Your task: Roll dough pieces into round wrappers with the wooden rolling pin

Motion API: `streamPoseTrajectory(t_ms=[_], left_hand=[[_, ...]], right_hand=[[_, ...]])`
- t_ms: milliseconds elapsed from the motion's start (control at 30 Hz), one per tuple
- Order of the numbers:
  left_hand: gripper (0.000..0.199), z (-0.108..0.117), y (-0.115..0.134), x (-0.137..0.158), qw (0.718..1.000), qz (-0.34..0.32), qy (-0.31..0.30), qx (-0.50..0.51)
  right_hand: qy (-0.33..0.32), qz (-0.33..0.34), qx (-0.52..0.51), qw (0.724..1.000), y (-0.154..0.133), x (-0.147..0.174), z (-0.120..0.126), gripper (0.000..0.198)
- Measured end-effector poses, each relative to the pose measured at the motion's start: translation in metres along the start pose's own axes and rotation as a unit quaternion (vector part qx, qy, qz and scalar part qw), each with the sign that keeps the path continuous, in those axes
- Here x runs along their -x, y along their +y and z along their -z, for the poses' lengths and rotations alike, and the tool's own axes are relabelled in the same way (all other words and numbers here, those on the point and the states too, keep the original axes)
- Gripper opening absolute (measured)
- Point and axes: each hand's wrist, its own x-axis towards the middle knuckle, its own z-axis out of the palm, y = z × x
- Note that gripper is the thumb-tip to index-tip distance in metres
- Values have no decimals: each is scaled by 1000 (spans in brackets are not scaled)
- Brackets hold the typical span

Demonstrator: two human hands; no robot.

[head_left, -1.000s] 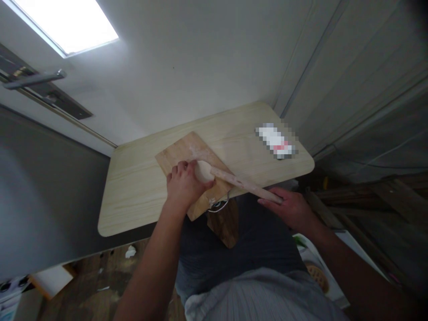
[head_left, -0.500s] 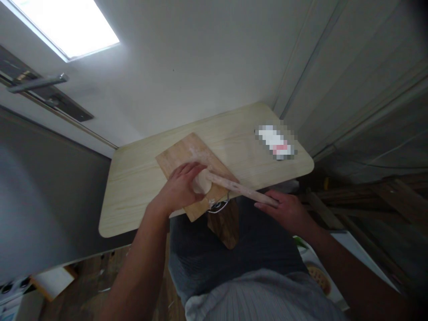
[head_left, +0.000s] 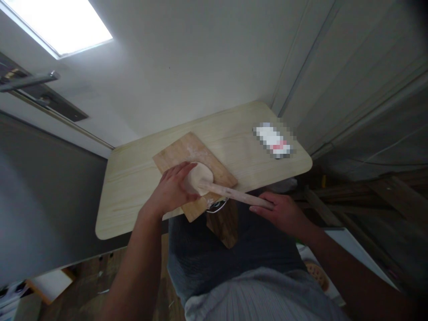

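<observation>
A flat round of pale dough [head_left: 203, 173] lies on a floured wooden cutting board [head_left: 214, 161]. My left hand [head_left: 175, 185] curves around the dough's left edge, thumb on the near side and fingers on the far side. In my right hand [head_left: 277, 209] is one end of a wooden rolling pin [head_left: 239, 196]. The pin's other end rests on the dough's near right part. The fingers of my right hand are wrapped round the pin. Part of the dough's left side is hidden under my left hand.
The board lies on a light wooden table [head_left: 130, 178], overhanging its front edge. A blurred-out white item [head_left: 273, 140] lies at the table's right. Under the board's near edge shows a metal ring [head_left: 217, 206]. A door handle [head_left: 30, 82] is at the upper left.
The rolling pin's tip has shifted slightly left and towards me on the dough, and my right hand has drawn left a little. More of the dough's round face shows now.
</observation>
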Motion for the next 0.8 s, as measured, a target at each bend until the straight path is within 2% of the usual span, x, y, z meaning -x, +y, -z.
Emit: streamPoseTrajectory(t_ms=[167,300,367,500,800], left_hand=[[64,9,13,-8,997,-35,13,64],[39,-4,36,-29,985,-12,114,127],[38,-16,44,-41,984,21,138,108],[39,-35,53,-50,993,53,106,24],[46,-36,56,-50,995,75,64,-25]], right_hand=[[-12,-15,-19,1000,-4,2,-1,45],[-14,-7,-25,1000,-5,2,-1,45],[-16,-2,-20,1000,-6,2,-2,44],[-18,0,-13,1000,-8,3,-1,42],[9,-17,-16,1000,-3,-4,2,42]])
